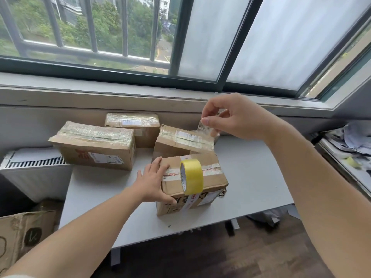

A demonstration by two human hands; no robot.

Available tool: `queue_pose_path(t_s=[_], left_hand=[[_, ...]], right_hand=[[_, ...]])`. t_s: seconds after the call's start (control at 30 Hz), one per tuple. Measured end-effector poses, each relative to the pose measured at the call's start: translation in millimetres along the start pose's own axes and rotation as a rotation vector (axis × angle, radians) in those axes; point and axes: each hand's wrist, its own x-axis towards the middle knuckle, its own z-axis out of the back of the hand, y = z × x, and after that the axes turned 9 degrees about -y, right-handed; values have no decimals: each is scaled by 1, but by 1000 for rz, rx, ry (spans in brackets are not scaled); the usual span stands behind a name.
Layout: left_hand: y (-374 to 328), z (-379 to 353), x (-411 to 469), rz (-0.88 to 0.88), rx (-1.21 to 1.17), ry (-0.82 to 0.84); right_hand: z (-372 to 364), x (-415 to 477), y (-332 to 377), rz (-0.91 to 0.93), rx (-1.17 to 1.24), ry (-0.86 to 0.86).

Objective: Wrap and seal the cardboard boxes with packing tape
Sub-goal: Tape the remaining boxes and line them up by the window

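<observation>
While our grey table (pixel 251 167) sits under the window (pixel 200 37), the near box (pixel 215 182) lies long-side left-right; our left hand (pixel 152 181) grips its end, our right hand (pixel 236 119) pinches tape (pixel 206 130) behind it.

A single head-worn wide-angle view looks forward and down from close above the table (pixel 251 177) toward the window (pixel 261 37).

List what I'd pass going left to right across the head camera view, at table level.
White radiator → wide taped box → taped box by the wall → front box carrying the yellow tape roll → paper pile.
</observation>
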Motion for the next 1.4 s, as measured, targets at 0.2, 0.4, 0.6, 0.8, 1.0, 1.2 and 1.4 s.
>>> queue_pose_path(t_s=[0.2,0.4,0.6,0.8,1.0,1.2,1.4], left_hand=[[-5,21,-23,-86,-482,-431],[-47,50,-43,-78,-886,-347],[-74,66,-22,-35,-903,-284],[-77,79,-11,7,-811,-358],[-116,115,9,-137,-405,-221],[-182,109,49,-146,355,-125],[-214,98,94,-29,607,47]], right_hand=[[-2,-1,4,-43,6,-89],[-17,2,-1,-143,165,-231],[-17,-9,-34,-287,293,-359],[-25,-39,-110,-560,428,-476],[-83,-68,-209,-869,565,-559],[-134,-65,-292,-1004,735,-499],[-149,-52,-337,-1028,907,-342]])
